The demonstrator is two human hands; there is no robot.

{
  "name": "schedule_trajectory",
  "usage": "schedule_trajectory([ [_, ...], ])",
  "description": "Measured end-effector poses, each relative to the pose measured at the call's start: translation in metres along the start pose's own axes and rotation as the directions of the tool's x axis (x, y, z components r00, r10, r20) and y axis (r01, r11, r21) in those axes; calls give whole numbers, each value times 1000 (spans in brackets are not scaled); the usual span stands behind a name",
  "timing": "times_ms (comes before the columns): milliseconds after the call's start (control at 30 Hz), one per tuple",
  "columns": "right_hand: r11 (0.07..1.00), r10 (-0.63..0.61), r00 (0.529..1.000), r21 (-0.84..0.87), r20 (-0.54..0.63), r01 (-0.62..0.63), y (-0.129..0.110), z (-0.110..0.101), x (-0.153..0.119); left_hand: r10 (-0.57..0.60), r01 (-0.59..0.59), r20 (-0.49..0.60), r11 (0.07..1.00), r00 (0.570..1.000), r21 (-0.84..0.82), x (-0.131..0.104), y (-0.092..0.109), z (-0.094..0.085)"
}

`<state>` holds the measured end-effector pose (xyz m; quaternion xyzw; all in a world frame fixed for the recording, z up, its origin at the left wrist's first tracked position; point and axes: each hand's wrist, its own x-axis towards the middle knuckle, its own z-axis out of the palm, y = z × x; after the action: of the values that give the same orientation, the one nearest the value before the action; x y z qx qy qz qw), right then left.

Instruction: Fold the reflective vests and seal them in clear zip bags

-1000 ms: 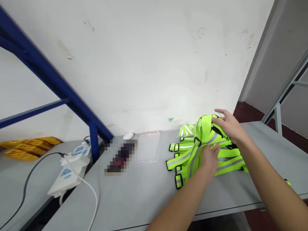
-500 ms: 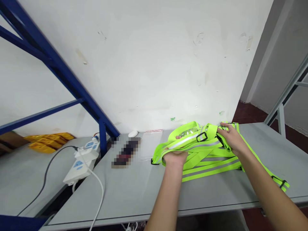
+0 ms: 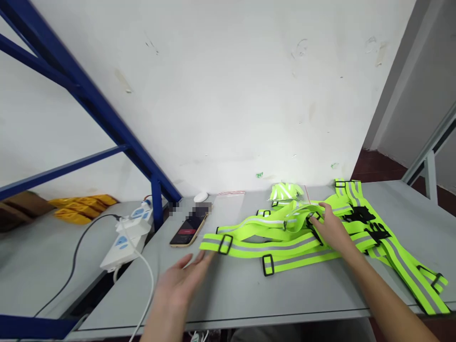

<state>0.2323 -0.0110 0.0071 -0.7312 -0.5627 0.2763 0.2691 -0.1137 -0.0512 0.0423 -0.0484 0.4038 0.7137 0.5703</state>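
Fluorescent yellow-green reflective straps with grey stripes and black slide buckles spread across the grey table. My right hand pinches part of these straps near the middle, by a black piece; its thumb and fingers partly hide the grip. To the left, my left hand is palm up with fingers apart, slightly blurred. Its fingertips are close below the free strap end with a black buckle; whether they touch it I cannot tell. More straps with black clips lie to the right of my right hand.
A clear bag with folded reflective straps sits against the wall. A flat clear zip bag, a phone and a white round object lie left. Beyond stand a white power strip with cables and a blue frame.
The gathered straps have come down and spread out over the table. My left hand has let go and moved left and nearer; my right hand stays on the straps, slightly lower.
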Motion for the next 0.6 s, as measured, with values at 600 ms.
schedule_trajectory([
  [600, 984, 34, 998, 175, -44, -26, 26, 7, 11, -298, -869, 816, -159, 495, 469, -12, -174, 83],
])
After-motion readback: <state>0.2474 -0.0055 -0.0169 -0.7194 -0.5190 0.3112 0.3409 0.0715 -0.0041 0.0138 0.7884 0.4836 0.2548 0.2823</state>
